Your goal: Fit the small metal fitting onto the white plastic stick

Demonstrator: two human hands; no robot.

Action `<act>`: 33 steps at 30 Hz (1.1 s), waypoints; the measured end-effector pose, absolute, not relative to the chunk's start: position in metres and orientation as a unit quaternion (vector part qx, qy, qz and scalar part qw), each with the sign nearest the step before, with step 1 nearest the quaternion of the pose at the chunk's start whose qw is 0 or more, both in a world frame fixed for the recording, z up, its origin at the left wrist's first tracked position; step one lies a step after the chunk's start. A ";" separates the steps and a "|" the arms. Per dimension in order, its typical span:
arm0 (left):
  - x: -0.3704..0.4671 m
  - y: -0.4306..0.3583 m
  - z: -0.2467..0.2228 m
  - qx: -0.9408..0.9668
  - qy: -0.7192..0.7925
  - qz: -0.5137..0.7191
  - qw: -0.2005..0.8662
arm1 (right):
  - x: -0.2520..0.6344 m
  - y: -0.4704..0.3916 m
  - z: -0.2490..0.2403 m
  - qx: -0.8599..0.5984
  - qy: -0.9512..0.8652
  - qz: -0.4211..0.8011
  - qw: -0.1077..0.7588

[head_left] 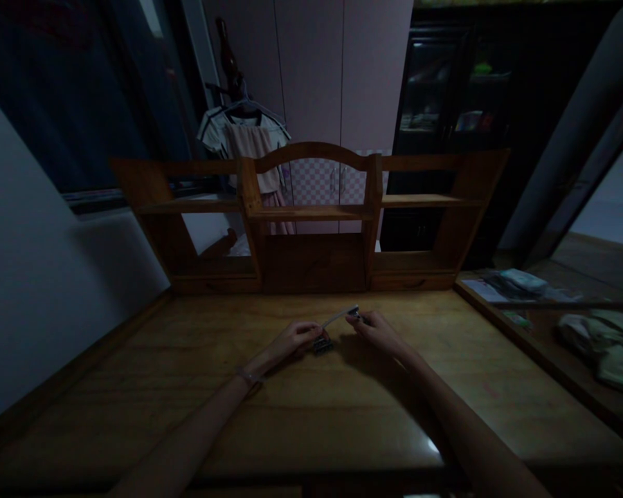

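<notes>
My left hand [302, 335] is closed in a pinch at the near end of a thin pale strip [336, 317], which looks like a flat cable. Beside those fingertips is a small dark piece with bright dots or edges [323, 344], just over or on the wooden desk; contact with the desk is unclear. My right hand [372, 328] is closed round a small dark end piece with a light edge [354, 312], where the strip ends. The strip bends slightly between both hands. Dim light hides the finer details of these parts.
A wooden shelf unit [311, 214] stands along the back of the desk [270, 422]. A wall [41, 277] borders the left. Beyond the desk's raised right edge lie a plastic-wrapped bundle [522, 280] and pale cloth [610, 346]. Clothes [249, 142] hang behind.
</notes>
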State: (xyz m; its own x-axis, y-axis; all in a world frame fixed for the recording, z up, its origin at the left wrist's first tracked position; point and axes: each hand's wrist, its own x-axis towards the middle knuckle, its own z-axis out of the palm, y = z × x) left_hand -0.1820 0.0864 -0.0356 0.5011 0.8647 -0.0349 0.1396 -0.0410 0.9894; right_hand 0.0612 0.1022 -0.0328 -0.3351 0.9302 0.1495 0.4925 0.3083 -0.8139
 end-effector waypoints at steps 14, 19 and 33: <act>-0.180 0.084 -0.034 0.633 0.392 0.334 0.578 | 0.063 0.103 -0.035 -0.461 -0.747 0.343 0.335; -0.179 0.083 -0.034 0.628 0.398 0.339 0.576 | 0.063 0.104 -0.035 -0.452 -0.748 0.339 0.348; -0.179 0.082 -0.031 0.630 0.401 0.341 0.571 | 0.064 0.101 -0.031 -0.454 -0.758 0.318 0.344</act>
